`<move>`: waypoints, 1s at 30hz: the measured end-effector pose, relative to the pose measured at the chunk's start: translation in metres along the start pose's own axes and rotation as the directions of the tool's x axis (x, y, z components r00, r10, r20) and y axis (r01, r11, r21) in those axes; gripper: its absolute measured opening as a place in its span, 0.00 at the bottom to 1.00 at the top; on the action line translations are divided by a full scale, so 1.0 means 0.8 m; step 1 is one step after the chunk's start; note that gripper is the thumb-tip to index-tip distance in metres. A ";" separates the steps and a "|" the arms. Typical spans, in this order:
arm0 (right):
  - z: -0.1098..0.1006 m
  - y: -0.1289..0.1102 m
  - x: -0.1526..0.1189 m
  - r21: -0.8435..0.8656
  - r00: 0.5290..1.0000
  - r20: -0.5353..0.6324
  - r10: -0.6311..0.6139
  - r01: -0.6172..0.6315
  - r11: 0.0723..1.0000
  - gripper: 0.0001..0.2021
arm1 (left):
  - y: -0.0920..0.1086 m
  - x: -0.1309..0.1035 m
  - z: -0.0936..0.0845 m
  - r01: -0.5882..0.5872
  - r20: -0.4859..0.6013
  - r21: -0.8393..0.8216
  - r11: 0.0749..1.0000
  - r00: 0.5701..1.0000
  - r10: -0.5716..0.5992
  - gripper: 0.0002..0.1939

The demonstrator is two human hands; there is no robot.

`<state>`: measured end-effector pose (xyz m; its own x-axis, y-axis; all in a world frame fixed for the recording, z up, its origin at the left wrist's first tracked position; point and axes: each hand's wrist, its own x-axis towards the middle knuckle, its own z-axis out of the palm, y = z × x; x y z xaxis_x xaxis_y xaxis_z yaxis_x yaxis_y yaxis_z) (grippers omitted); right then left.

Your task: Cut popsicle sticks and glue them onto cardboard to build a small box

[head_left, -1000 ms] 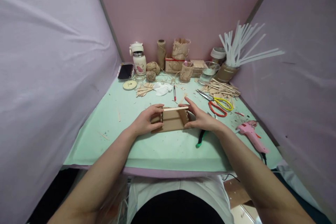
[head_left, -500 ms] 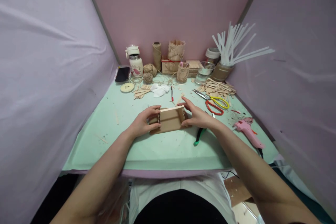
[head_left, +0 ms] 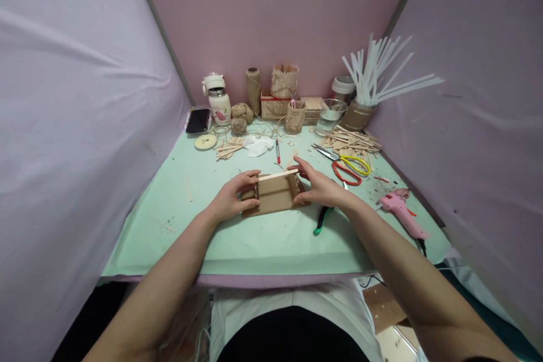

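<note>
A brown cardboard piece with two upright sides (head_left: 276,199) rests on the table in front of me. Across the far tops of those sides lies a pale wooden craft stick (head_left: 278,175). My left hand (head_left: 232,197) is closed round the left side, its fingers at the stick's left end and the thumb lower down. Round the right side, my right hand (head_left: 317,185) grips in the same way, the fingers by the stick's right end. The fingertips are partly hidden behind the cardboard. Pliers with green-and-black handles (head_left: 322,220) lie under my right wrist.
Scissors with red and yellow handles (head_left: 350,167) lie to the right, before a heap of craft sticks (head_left: 352,140). A pink glue gun (head_left: 402,212) sits at the right edge. Along the back stand a bottle (head_left: 219,106), a cup of water (head_left: 330,119) and twine balls (head_left: 241,113).
</note>
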<state>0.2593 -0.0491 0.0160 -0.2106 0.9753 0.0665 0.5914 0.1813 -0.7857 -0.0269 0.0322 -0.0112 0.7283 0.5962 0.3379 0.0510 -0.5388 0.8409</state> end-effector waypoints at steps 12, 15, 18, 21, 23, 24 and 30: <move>0.000 0.006 0.007 0.108 0.999 0.016 0.028 -0.029 0.994 0.56 | 0.003 0.000 -0.001 0.019 0.009 -0.038 0.999 1.000 -0.019 0.21; -0.001 0.006 0.006 0.119 1.000 0.018 0.024 -0.026 0.992 0.56 | 0.004 0.000 -0.002 0.026 0.007 -0.041 0.999 1.000 -0.026 0.21; -0.003 0.005 0.006 0.127 0.999 0.023 0.024 -0.027 0.992 0.56 | 0.004 0.001 -0.002 0.037 0.012 -0.048 0.998 0.999 -0.036 0.21; -0.003 0.006 0.006 0.137 0.999 0.021 0.026 -0.028 0.990 0.56 | 0.004 0.001 -0.003 0.035 0.013 -0.045 0.998 0.999 -0.035 0.21; -0.003 0.006 0.006 0.139 0.999 0.020 0.026 -0.028 0.990 0.56 | 0.004 0.001 -0.003 0.033 0.014 -0.045 0.998 0.999 -0.032 0.21; -0.003 0.006 0.006 0.138 0.999 0.020 0.026 -0.029 0.990 0.56 | 0.004 0.001 -0.003 0.031 0.015 -0.046 0.998 0.999 -0.031 0.21; -0.004 0.008 0.006 0.144 1.000 0.024 0.016 -0.019 0.989 0.56 | 0.002 0.001 -0.003 0.021 0.021 -0.033 0.999 1.000 -0.020 0.21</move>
<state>0.2642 -0.0428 0.0130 -0.2196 0.9748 0.0392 0.4770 0.1423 -0.8673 -0.0281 0.0333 -0.0086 0.7415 0.5943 0.3116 0.0440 -0.5064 0.8612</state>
